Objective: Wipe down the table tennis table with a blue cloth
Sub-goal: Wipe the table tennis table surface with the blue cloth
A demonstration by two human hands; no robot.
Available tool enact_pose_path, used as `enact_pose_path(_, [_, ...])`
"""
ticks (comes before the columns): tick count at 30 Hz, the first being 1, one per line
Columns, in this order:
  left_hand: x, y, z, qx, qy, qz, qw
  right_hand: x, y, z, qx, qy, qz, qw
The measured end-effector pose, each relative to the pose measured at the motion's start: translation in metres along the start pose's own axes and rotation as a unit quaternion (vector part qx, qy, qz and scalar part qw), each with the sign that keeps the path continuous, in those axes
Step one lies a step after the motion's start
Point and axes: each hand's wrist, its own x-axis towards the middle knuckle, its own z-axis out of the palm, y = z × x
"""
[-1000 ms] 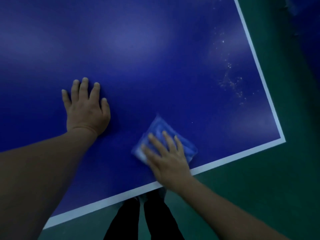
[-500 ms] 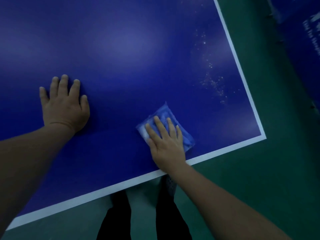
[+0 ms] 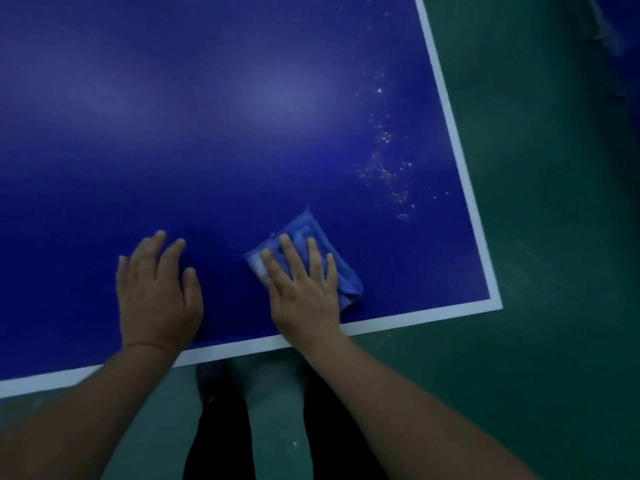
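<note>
The right hand [image 3: 306, 292] lies flat with fingers spread and straight, pressing the folded blue cloth [image 3: 311, 251] onto the table tennis table [image 3: 207, 133] near its right corner, just inside the white edge line [image 3: 415, 318]. The left hand [image 3: 157, 292] rests palm-down on the bare blue top beside it, fingers extended. Pale specks [image 3: 388, 168] dot the surface beyond the cloth.

A dull green floor [image 3: 554, 237] is surrounding the scene, lighting is running dim, and a dark blue panel [image 3: 620, 26] is standing at upper right.
</note>
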Motion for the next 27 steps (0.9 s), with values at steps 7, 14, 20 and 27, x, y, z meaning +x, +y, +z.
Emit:
enact_pose_path(7, [-0.046, 0.108, 0.069, 0.025, -0.045, 0.094, 0.994, -0.012, 0.255, -0.065, -0.002, 0.035, 0.313, 0.949])
enact_pose_path(14, [-0.048, 0.115, 0.090, 0.091, -0.060, 0.102, 0.989, -0.063, 0.174, -0.024, -0.041, 0.033, 0.151, 0.987])
enact_pose_path(20, [-0.047, 0.120, 0.091, 0.083, -0.061, 0.094, 0.990, 0.011, 0.279, -0.062, -0.033, 0.016, 0.205, 0.978])
enact_pose_path(27, [-0.046, 0.120, 0.090, 0.079, -0.059, 0.098, 0.990, -0.071, 0.253, -0.046, -0.004, 0.055, 0.261, 0.964])
